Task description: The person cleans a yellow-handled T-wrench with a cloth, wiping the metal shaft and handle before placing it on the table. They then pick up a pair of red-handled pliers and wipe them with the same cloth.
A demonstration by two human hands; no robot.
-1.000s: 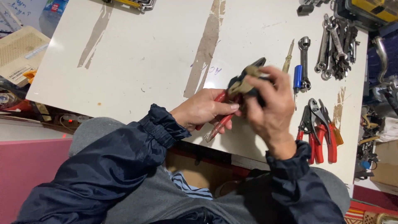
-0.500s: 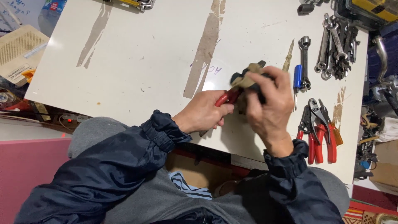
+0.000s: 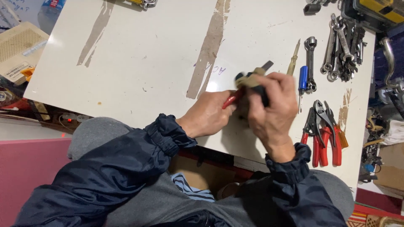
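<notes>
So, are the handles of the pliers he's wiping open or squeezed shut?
Cannot tell: the left hand wraps the red-handled pliers, showing one handle only, while the right hand presses a rag over the head.

Bright, even light; slight blur

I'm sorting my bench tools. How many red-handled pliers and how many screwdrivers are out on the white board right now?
Red-handled pliers: 3, one in the hands, two lying at right
Screwdrivers: 2, blue-handled, yellowish
Total: 5
</notes>
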